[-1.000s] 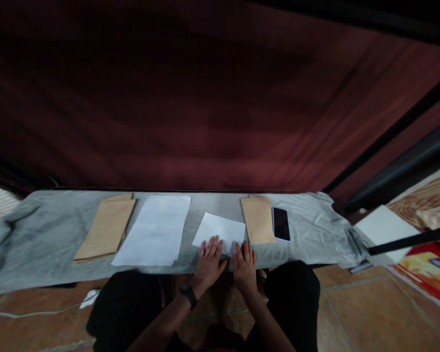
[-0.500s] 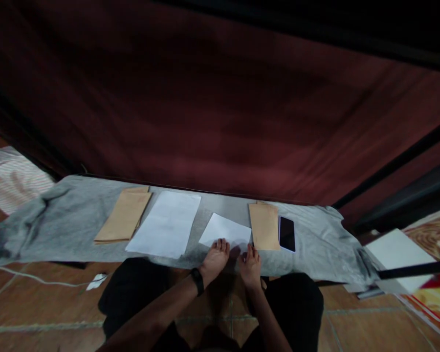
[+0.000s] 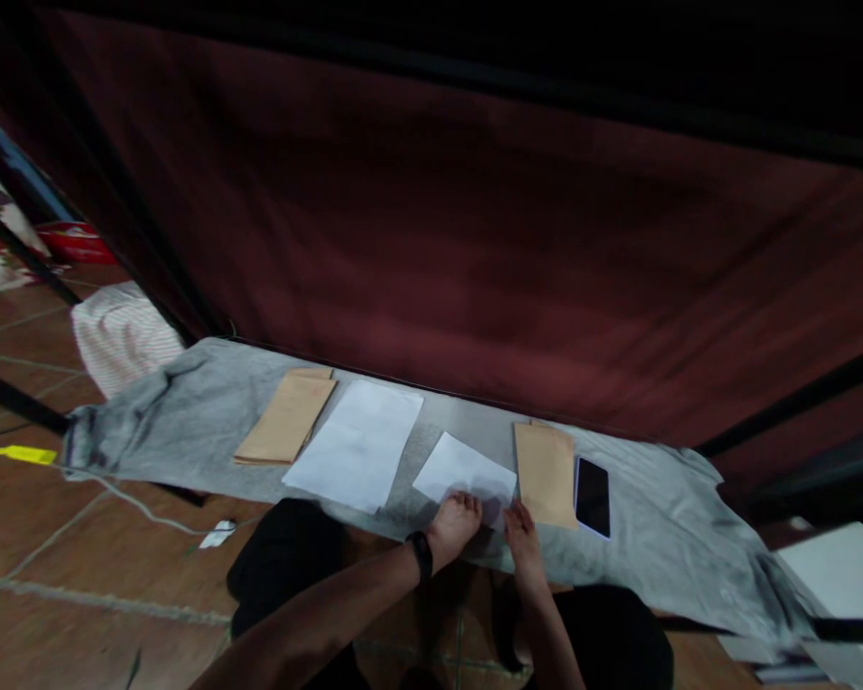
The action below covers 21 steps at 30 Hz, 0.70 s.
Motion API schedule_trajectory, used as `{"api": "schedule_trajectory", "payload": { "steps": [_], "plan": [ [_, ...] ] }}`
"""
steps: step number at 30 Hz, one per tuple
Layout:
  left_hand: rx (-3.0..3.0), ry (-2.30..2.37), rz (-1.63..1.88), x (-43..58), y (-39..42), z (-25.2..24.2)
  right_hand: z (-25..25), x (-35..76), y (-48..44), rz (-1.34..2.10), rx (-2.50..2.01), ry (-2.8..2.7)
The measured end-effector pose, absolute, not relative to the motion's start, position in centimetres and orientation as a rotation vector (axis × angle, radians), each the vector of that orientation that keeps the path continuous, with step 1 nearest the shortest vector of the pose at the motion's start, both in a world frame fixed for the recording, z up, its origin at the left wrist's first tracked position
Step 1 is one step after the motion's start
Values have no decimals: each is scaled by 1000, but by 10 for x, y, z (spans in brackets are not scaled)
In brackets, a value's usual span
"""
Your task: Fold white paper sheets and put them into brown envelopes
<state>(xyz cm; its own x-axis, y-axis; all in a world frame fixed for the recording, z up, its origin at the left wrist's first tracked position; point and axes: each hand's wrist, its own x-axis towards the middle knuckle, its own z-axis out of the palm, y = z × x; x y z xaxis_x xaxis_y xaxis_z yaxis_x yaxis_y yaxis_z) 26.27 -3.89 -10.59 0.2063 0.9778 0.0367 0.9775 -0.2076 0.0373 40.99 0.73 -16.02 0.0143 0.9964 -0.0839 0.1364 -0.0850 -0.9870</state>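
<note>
A small white sheet of paper [image 3: 463, 468] lies on a grey cloth [image 3: 179, 422] spread over the floor. My left hand [image 3: 455, 521], with a black band on its wrist, has its fingers curled at the sheet's near edge. My right hand [image 3: 522, 530] pinches the sheet's near right corner. A tan envelope [image 3: 545, 461] lies just right of the sheet, with a dark phone [image 3: 593, 496] beside it. A larger white sheet [image 3: 356, 444] and a stack of tan envelopes [image 3: 285, 417] lie to the left.
A dark red curtain [image 3: 475, 249] hangs behind the cloth. Black frame bars run at left and right. A striped cloth [image 3: 121, 335] lies at far left, a white cable [image 3: 136, 505] on the tiled floor, a white board [image 3: 845, 575] at right.
Both hands went from lying flat on the small sheet to curling at its near edge. The view has swung, so everything sits further right and lower.
</note>
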Motion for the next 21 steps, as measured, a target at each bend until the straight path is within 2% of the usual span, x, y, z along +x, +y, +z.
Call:
{"api": "schedule_trajectory", "payload": {
  "steps": [5, 6, 8, 10, 11, 14, 18, 21],
  "plan": [
    [2174, 2195, 286, 248, -34, -70, -146, 413, 0, 1480, -1207, -878],
    [2034, 2251, 452, 243, -32, -62, -144, 412, -2, 1523, -1164, -854],
    [1536, 2202, 1018, 234, -29, -52, -139, 405, -6, 1656, -1071, -788],
    [901, 1882, 1532, 230, -28, -51, -134, 393, -9, 1792, -1007, -737],
    [668, 1714, 1661, 230, -30, -53, -131, 386, -10, 1842, -986, -713],
    [375, 1503, 1747, 240, -42, -70, -124, 362, -11, 1853, -956, -708],
    [88, 1258, 1806, 260, -70, -92, -123, 344, -3, 1647, -1105, -835],
    [18, 1098, 1681, 271, -96, -96, -126, 343, 11, 1526, -1149, -976]
  ]
}}
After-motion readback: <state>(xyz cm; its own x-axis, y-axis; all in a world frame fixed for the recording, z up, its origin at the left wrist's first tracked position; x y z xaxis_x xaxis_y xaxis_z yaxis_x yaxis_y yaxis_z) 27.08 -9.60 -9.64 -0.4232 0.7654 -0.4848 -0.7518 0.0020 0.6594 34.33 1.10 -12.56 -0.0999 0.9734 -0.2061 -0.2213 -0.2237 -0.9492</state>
